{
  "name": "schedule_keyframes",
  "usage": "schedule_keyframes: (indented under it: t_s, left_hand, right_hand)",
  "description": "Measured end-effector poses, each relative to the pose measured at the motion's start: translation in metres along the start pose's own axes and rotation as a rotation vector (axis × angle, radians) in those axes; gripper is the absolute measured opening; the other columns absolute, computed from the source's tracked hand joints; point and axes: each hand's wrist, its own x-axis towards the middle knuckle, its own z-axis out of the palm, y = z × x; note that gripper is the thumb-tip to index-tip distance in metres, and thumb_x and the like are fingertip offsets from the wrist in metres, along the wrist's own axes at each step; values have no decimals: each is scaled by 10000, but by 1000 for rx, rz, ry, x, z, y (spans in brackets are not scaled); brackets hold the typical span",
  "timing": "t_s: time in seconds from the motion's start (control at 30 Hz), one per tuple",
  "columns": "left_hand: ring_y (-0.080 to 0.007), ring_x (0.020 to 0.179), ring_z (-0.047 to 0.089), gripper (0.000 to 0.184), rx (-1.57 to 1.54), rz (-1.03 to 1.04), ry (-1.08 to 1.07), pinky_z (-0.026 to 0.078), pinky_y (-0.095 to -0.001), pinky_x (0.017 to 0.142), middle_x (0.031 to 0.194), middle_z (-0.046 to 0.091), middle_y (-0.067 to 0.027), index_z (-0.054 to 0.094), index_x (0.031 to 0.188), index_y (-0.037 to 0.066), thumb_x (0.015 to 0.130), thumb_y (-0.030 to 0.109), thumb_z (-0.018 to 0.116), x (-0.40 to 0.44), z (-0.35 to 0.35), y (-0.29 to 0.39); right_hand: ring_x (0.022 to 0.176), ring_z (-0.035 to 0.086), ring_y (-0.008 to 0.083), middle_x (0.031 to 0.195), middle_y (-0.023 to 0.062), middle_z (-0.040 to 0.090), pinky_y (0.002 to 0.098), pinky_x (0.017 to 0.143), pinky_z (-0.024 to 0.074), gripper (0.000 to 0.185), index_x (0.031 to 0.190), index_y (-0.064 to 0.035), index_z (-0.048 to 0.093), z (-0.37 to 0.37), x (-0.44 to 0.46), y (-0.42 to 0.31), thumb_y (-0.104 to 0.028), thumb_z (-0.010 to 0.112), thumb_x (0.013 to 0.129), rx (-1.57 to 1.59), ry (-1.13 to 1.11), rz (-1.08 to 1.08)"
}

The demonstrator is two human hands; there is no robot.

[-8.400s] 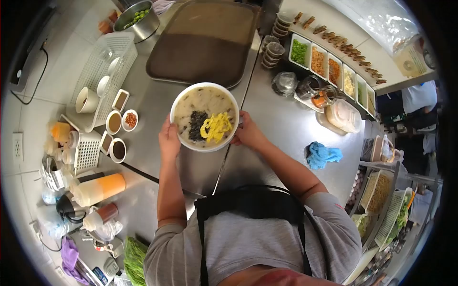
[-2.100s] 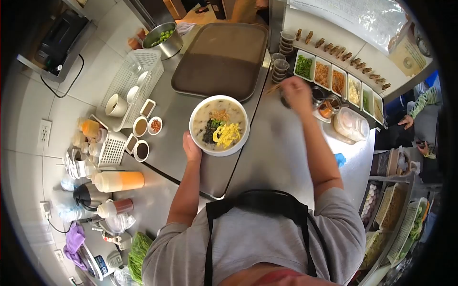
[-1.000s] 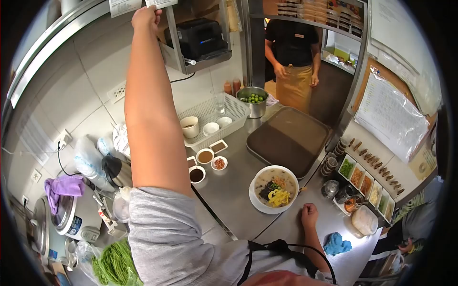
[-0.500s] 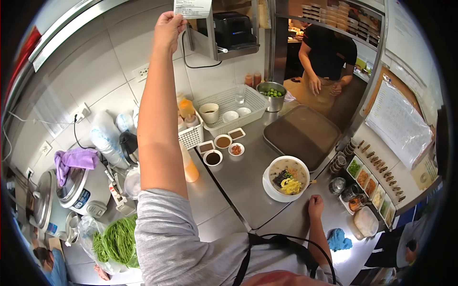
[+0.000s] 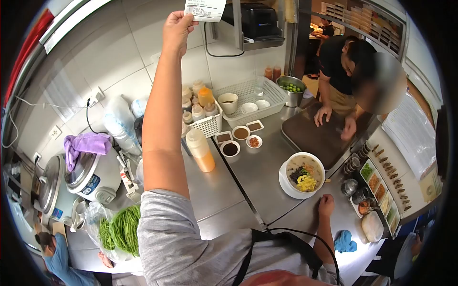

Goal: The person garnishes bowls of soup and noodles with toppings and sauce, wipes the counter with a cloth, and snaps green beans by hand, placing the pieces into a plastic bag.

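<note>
My left hand is raised high at the upper left, thumb and fingers pinched on a printed paper slip. My right hand rests on the steel counter with its fingers curled; whether anything is inside cannot be made out. Just above it is a white bowl of thick soup topped with yellow strips, dark shreds and green bits. The bowl stands on a white plate. Small sauce dishes sit left of the bowl.
Across the counter a person leans over a brown tray. Topping containers and a blue cloth lie right. Left are a squeeze bottle, baskets, green beans and a lidded cooker. Another person is lower left.
My left hand has gone from the bowl up to the slip, which has come away from the rail. My right hand has left the toppings for the counter. The person opposite has leaned over the tray.
</note>
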Motion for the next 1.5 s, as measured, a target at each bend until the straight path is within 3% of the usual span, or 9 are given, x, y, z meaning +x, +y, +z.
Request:
schedule_keyframes:
  t_s: [0.4,0.63,0.73,0.87,0.97,1.03,1.17,1.33,1.5]
  left_hand:
    - [-113,637,540,135,-73,51,108,426,-196,584,774,567,-74,436,860,33,767,63,530,-16,-74,-25]
    - [-102,586,504,362,218,45,373,431,-231,544,741,552,-61,378,1092,24,742,2,466,-22,-146,-47]
    - [-92,582,496,382,345,-32,380,424,-224,523,744,547,-69,413,1117,33,738,-16,419,-31,-183,-68]
    - [-121,550,507,411,418,-65,583,424,-236,514,748,566,-102,498,1049,15,675,-72,351,-47,-218,-107]
    - [-168,629,560,387,812,33,707,444,-265,588,792,593,-122,537,1006,39,662,-42,379,-43,-278,-166]
    - [-204,707,582,360,708,-71,819,442,-282,659,808,605,-140,566,964,56,654,-13,398,-45,-271,-165]
    - [-294,729,580,302,1177,-43,947,452,-356,657,816,603,-169,578,981,132,721,88,431,-41,-278,-183]
    - [-312,731,572,211,1323,-193,794,447,-399,641,786,598,-167,616,888,123,769,227,476,-44,-288,-203]
    - [-338,671,557,341,1395,-294,608,425,-406,609,728,588,-173,592,721,25,759,356,520,-54,-282,-209]
  right_hand:
    - [690,535,311,737,152,548,367,631,429,57,725,-17,533,4,2,3,-64,505,712,-89,-28,-34]
    - [696,534,306,748,147,545,367,639,430,90,729,-23,540,6,2,6,-100,494,725,-201,-40,-37]
    - [693,531,306,748,145,543,366,638,428,92,725,-23,538,6,2,1,-103,494,726,-239,-60,-10]
    - [690,526,304,742,142,537,364,635,426,90,713,-24,530,8,1,-2,-108,497,725,-267,-71,-4]
    - [693,521,305,738,141,529,369,635,421,89,710,-27,521,7,2,-5,-110,496,727,-304,-80,-6]
    - [693,518,307,739,140,526,376,635,419,89,709,-28,514,7,1,-8,-112,495,729,-332,-62,-1]
    - [696,513,314,740,138,521,387,636,415,72,712,-39,507,8,-1,-14,-109,493,721,-391,-62,21]
    - [695,516,317,747,141,520,391,628,417,48,716,-57,506,10,-3,-23,-100,489,704,-375,-22,16]
    - [676,509,320,736,137,510,393,608,414,33,724,-57,495,9,-4,-20,-77,491,698,-437,-10,-64]
